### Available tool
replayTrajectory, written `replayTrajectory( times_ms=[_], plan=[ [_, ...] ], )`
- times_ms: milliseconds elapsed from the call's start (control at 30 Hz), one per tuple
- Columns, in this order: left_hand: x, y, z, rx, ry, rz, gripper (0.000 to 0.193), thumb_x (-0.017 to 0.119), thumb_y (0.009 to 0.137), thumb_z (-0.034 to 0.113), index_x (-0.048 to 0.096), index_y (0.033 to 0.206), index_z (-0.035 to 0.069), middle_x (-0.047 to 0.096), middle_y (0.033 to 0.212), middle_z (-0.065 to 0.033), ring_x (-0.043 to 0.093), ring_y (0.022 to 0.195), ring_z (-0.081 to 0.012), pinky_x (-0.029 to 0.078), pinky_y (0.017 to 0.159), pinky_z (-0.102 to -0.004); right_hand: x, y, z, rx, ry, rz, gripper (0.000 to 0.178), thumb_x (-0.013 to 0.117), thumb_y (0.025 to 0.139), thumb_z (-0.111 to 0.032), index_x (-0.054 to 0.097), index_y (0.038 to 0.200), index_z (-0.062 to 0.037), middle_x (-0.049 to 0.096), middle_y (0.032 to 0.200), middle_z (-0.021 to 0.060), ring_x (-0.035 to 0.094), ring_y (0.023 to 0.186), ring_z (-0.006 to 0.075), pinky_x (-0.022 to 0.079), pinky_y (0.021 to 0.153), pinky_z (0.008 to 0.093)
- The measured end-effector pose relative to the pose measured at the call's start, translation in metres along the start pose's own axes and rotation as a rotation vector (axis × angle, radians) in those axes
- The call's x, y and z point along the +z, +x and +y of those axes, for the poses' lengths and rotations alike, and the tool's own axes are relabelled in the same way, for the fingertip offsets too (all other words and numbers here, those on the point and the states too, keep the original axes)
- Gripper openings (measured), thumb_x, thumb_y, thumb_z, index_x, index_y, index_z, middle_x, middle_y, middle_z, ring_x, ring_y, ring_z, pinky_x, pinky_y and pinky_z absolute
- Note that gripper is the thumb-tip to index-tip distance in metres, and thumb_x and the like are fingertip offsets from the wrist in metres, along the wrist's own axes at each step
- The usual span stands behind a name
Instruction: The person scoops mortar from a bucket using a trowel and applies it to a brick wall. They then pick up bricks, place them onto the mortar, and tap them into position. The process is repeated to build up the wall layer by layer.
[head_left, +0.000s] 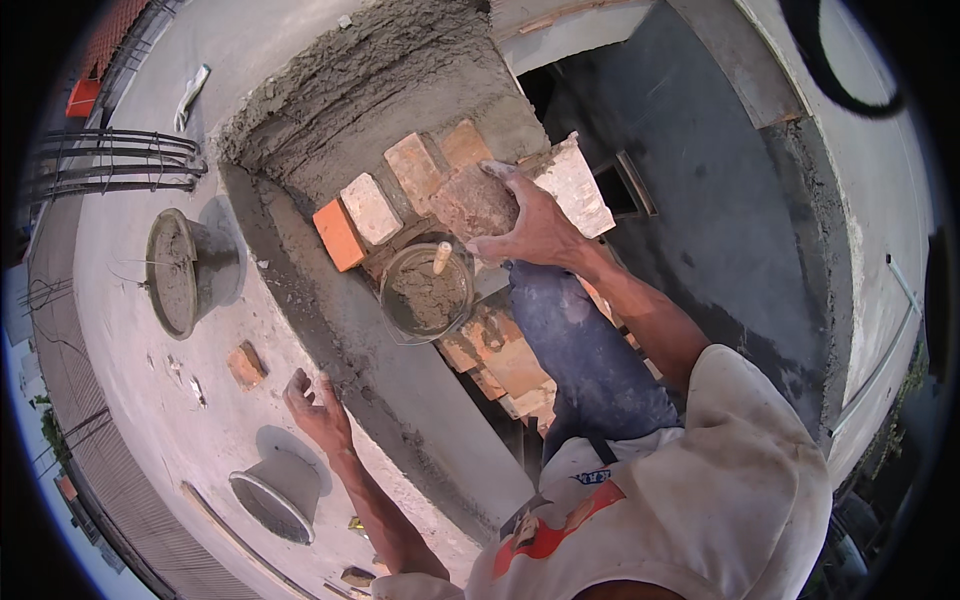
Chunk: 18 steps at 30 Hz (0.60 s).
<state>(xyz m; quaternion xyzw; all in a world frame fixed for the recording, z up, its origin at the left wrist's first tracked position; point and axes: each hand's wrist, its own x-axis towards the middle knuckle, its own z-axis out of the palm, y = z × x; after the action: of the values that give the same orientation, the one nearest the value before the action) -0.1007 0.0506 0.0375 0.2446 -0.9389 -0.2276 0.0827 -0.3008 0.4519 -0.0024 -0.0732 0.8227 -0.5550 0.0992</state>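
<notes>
My right hand point(535, 225) is closed on a worn brown brick point(472, 200), its thumb at the near side and its fingers at the far side. Beside that brick sit a paler brick point(412, 165), a whitish one point(371, 209) and a bright orange one point(339, 235). Just below stands a bucket of mortar point(405, 310) with a wooden-handled tool point(442, 257) stuck in it. My left hand point(320, 412) is open over the pale ledge, fingers apart and slightly bent, with nothing in it. A broken brick piece point(245, 365) lies near its fingertips.
Another mortar bucket point(172, 272) and a tipped bucket point(270, 505) are on the ledge at left. Rebar point(120, 160) sticks out at the upper left. Wet mortar point(350, 80) covers the wall ahead. A dark stairwell opening point(600, 170) drops at right.
</notes>
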Motion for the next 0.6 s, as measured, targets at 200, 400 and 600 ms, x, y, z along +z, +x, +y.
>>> replayTrajectory(
  times_ms=[200,400,600],
  plan=[
    [0.056,0.004,-0.077,0.151,0.176,0.033,0.058,0.074,0.095,0.031,0.053,0.138,-0.002,0.049,0.138,-0.0230,0.047,0.129,-0.0381,0.041,0.107,-0.0518,-0.046,0.089,0.202,0.370,-0.319,0.264,0.113,0.089,0.063,-0.051,0.040,0.153,-0.0048,0.059,0.137,0.0285,0.060,0.128,0.0395,0.050,0.108,0.0459],
    [0.072,0.001,-0.102,0.173,0.334,0.146,0.068,0.062,0.098,0.058,0.055,0.139,0.003,0.049,0.139,-0.0215,0.044,0.131,-0.0386,0.037,0.107,-0.0570,-0.049,0.155,0.272,0.475,-0.586,0.272,0.112,0.088,0.062,-0.055,0.039,0.155,-0.0153,0.059,0.131,0.0296,0.064,0.121,0.0420,0.054,0.101,0.0491],
    [0.071,0.008,-0.084,0.188,0.393,0.146,0.061,0.056,0.104,0.054,0.060,0.134,0.000,0.056,0.132,-0.0209,0.051,0.126,-0.0382,0.041,0.105,-0.0561,-0.042,0.183,0.301,0.438,-0.640,0.274,0.113,0.091,0.063,-0.053,0.038,0.156,-0.0192,0.057,0.130,0.0316,0.066,0.115,0.0449,0.056,0.096,0.0503]
  ],
)
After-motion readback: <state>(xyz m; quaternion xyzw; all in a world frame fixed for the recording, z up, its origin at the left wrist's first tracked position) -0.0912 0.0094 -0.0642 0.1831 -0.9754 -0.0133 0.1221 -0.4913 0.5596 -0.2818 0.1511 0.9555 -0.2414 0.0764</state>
